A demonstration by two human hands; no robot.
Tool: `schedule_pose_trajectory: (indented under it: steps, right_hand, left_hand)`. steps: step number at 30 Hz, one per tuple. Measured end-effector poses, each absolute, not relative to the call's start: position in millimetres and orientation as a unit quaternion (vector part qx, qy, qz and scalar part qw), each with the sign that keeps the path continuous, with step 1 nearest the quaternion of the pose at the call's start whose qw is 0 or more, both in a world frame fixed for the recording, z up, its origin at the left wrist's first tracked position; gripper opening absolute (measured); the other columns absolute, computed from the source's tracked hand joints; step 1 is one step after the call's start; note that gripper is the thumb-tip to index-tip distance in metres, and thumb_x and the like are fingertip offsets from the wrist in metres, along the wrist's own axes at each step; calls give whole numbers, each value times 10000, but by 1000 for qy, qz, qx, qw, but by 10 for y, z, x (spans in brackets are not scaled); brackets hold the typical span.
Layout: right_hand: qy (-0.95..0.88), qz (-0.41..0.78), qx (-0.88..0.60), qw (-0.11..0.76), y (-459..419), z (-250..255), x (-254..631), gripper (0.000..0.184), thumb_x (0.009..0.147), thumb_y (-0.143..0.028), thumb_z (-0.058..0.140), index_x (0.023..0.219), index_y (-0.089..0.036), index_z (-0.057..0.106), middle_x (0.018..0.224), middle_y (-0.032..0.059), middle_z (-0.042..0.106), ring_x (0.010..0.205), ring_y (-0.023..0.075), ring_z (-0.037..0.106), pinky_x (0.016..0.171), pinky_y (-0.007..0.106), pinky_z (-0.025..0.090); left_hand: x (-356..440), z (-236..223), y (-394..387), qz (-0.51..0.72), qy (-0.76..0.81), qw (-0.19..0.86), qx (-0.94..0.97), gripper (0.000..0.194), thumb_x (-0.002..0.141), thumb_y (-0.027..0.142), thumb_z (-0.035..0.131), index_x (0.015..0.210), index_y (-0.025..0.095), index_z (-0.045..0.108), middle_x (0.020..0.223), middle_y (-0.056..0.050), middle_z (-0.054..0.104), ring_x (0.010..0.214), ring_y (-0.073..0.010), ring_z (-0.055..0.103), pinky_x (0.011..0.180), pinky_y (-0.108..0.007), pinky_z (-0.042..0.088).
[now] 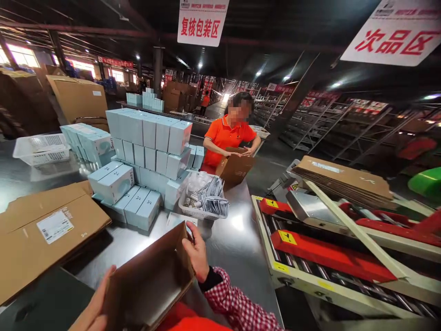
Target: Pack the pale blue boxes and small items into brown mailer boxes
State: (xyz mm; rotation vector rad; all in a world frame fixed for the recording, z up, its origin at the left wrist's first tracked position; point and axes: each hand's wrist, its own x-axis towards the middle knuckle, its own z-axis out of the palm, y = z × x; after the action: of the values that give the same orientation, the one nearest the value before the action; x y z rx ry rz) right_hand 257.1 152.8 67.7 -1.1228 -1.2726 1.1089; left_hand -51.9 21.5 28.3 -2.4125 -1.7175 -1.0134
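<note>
An open brown cardboard box (151, 276) is held between both my hands, tilted so that I look into its bare inside. My right hand (197, 253) grips its right wall, thumb at the rim. Against the left wall presses my left hand (94, 305), partly cut off by the frame's lower edge. Just beyond the box, a small pale carton (182, 219) lies on the metal table (223, 248). Behind that stand a white basket (198, 214) of folded leaflets and small packets, and stacked light-blue boxes (144, 158).
Flattened cardboard (27, 239) with a label lies at left, near a white plastic basket (41, 149). Across the table, a person in orange (229, 138) handles a brown carton (236, 168). A roller machine (327, 253) with red guides stands at right, beside stacked flat cardboard (344, 177).
</note>
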Motion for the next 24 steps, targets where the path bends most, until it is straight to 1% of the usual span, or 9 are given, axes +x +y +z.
schedule_pose_trajectory:
  steps: [2, 5, 9, 11, 13, 15, 17, 21, 24]
  right_hand:
    - [-671, 378, -403, 495, 1574, 706, 2583, 353, 835, -285, 526, 1164, -241, 647, 1301, 87, 601, 1352, 271, 416, 1180, 495, 241]
    - [-855, 346, -182, 340, 1609, 705, 2451, 322, 883, -251, 404, 1048, -234, 680, 1137, 92, 682, 1262, 248, 510, 1155, 503, 264]
    - [-887, 443, 29, 128, 1594, 501, 2111, 308, 862, -383, 380, 692, -250, 599, 799, 66, 661, 878, 209, 627, 938, 423, 471]
    - [-851, 492, -43, 175, 1644, 455, 2084, 345, 847, -427, 383, 581, -253, 517, 674, 53, 598, 726, 195, 584, 783, 384, 503]
    - [-773, 493, -195, 348, 1797, 536, 2167, 321, 818, -394, 412, 535, -250, 459, 604, 46, 550, 669, 192, 548, 715, 375, 488]
    - [-651, 470, -304, 513, 2038, 698, 2246, 251, 763, -337, 454, 533, -243, 420, 586, 31, 519, 635, 182, 521, 667, 356, 471]
    - [-568, 482, -339, 574, 2282, 828, 2220, 147, 702, -292, 482, 576, -231, 437, 625, 17, 531, 619, 163, 506, 631, 323, 455]
    - [-555, 551, -375, 498, 2473, 754, 1931, 117, 698, -244, 487, 759, -197, 575, 759, 18, 623, 726, 155, 560, 729, 301, 465]
    - [-604, 638, -349, 326, 2478, 620, 1864, 202, 753, -232, 466, 841, -164, 635, 753, 22, 637, 731, 154, 574, 743, 294, 453]
  left_hand:
    - [-264, 354, 153, -341, -582, 24, -738, 753, 888, 104, 352, 1568, 192, 39, 1622, -138, 175, 1464, -321, 246, 1112, -580, 378]
    - [-18, 500, 267, -333, -533, 48, -776, 746, 907, 125, 388, 1561, 137, 29, 1649, -123, 23, 1504, -298, 48, 1212, -541, 78]
    - [161, 437, 563, -347, -419, 130, -829, 732, 905, 174, 492, 1547, 121, 145, 1644, -156, 28, 1502, -304, 76, 1214, -476, 132]
    - [242, 314, 653, -324, -377, 155, -854, 659, 885, 213, 580, 1495, 218, 331, 1630, -125, 174, 1487, -307, 178, 1195, -475, 225]
    - [309, 202, 692, -259, -334, 136, -896, 570, 875, 242, 624, 1414, 319, 458, 1566, -57, 366, 1451, -285, 290, 1166, -454, 303]
    - [352, 134, 706, -180, -277, 98, -939, 549, 898, 271, 601, 1417, 358, 448, 1526, -8, 434, 1427, -266, 340, 1135, -441, 356]
    - [372, 119, 726, -143, -226, 75, -961, 514, 935, 271, 535, 1434, 329, 428, 1524, 8, 440, 1412, -243, 366, 1130, -424, 367]
    - [419, 252, 838, -265, -275, 92, -920, 373, 959, 102, 402, 1283, 170, 574, 1309, -28, 641, 1397, -200, 376, 1206, -401, 218]
    - [536, 441, 957, -306, -266, 101, -909, 388, 967, 104, 403, 1326, 163, 538, 1344, -35, 616, 1436, -222, 304, 1201, -415, 220]
